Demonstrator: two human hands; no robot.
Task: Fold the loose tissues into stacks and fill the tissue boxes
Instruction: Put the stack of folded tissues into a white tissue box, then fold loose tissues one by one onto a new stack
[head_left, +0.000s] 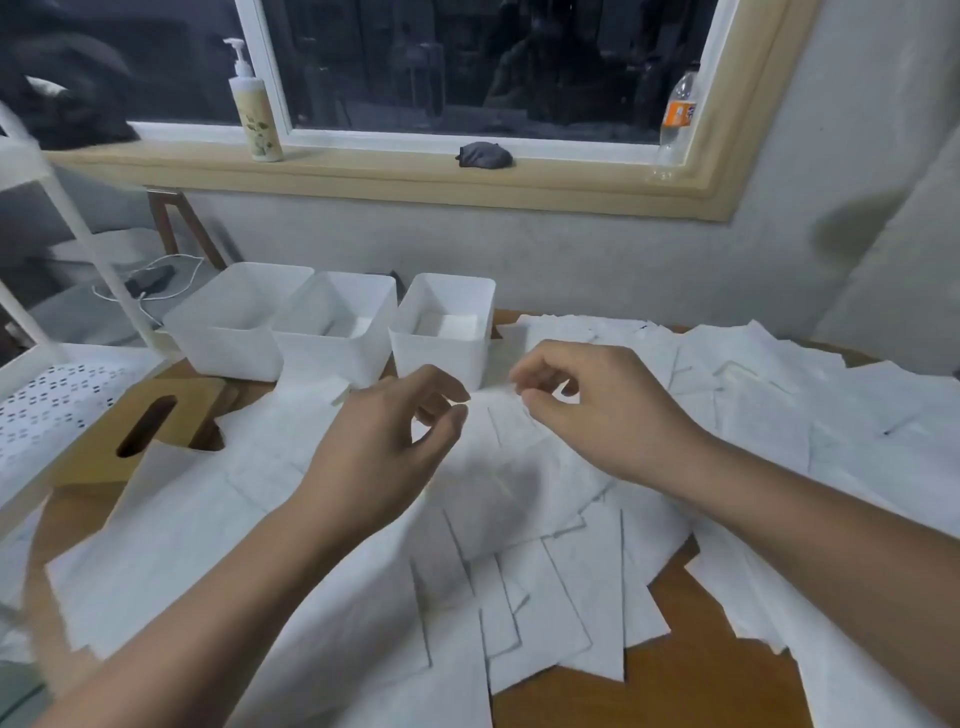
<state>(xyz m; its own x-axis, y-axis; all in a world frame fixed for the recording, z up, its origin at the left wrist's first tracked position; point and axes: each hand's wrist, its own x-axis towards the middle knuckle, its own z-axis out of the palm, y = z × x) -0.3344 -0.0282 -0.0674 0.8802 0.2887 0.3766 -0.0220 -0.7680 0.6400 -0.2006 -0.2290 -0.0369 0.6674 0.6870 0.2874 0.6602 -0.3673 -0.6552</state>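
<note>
Loose white tissues (566, 587) cover most of the wooden table (685, 686). Both hands hover over the middle of the heap. My left hand (384, 457) has its fingers curled, thumb and forefinger close at the near edge of a tissue (498, 415). My right hand (597, 410) pinches the same tissue's top edge. Three white tissue boxes stand in a row at the back: the left one (234, 325), the middle one (332, 332) and the right one (441, 327), which holds a low stack of folded tissues.
A wooden lid with a slot (140, 431) lies at the left beside the boxes. A white perforated rack (57, 395) stands at the far left. On the window sill are a pump bottle (254, 114), a dark cloth (483, 156) and a plastic bottle (675, 119).
</note>
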